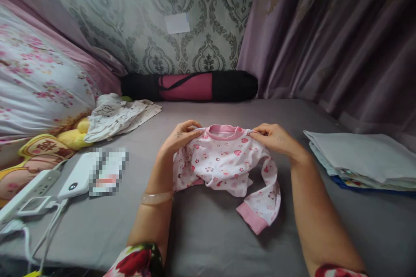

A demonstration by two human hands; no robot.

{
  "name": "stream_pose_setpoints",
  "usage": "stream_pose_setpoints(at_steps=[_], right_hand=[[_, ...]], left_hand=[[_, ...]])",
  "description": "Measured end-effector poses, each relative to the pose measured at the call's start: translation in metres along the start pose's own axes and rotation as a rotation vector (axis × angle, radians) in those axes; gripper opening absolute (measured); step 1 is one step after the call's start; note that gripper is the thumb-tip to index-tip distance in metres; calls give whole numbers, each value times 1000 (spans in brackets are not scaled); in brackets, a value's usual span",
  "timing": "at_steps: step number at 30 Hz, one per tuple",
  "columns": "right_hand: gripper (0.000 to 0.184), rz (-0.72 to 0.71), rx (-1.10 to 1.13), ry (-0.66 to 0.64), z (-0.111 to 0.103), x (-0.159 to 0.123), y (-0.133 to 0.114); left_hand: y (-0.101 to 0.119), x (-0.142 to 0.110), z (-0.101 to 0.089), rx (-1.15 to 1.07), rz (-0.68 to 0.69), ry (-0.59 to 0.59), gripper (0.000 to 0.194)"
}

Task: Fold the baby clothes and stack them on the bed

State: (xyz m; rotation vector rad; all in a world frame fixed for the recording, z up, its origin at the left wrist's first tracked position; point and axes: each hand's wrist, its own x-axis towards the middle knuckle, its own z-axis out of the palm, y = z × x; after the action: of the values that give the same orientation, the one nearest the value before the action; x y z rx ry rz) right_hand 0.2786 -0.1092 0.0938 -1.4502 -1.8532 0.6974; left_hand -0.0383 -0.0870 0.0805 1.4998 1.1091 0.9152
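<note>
A small white long-sleeved shirt (pixel 221 160) with pink prints, a pink collar and pink cuffs is held in front of me by its shoulders. My left hand (pixel 182 136) pinches the shoulder on the left of the collar. On the other side, my right hand (pixel 268 136) grips the opposite shoulder between thumb and fingers. The sleeve on the right bends down, and its pink cuff rests toward the bed surface. The body of the shirt is rumpled, its lower part folded under or bunched.
Folded cloths (pixel 364 156) lie stacked at the right. On the left are a power strip (pixel 35 190) with cables, a white power bank (pixel 79 175), a blurred-out item, a yellow plush toy (pixel 45 151) and a pale printed cloth (pixel 120 117). A black-and-pink rolled bag (pixel 188 86) lies against the wall.
</note>
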Motion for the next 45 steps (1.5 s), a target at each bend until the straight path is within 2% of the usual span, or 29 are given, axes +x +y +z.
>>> stream_pose_setpoints(at_steps=[4,8,11,14,18,22,26,31,38,45], right_hand=[[27,7,60,-34,7,2,-1],[23,7,-48,-2,11,3,0],[20,32,-137,47,14,5,2],[22,24,-136,54,19,7,1],[31,6,-135,75,27,8,-5],[34,-14,-108,93,32,9,-12],[27,-23,-47,76,31,6,-19],[41,38,58,63,27,1,-28],[37,106,282,89,28,3,-24],[36,155,330,104,26,5,-24]], left_hand=[[-5,-1,-6,58,27,42,29],[-7,-1,-10,145,55,59,29],[-5,-1,-12,318,122,93,28],[-1,-1,-11,537,206,169,24],[7,-3,-2,712,226,259,21],[7,-2,10,723,205,333,20],[4,-1,14,635,189,374,18],[9,-4,8,448,131,224,18],[15,-10,5,179,127,90,36],[15,-14,1,98,131,-171,42]])
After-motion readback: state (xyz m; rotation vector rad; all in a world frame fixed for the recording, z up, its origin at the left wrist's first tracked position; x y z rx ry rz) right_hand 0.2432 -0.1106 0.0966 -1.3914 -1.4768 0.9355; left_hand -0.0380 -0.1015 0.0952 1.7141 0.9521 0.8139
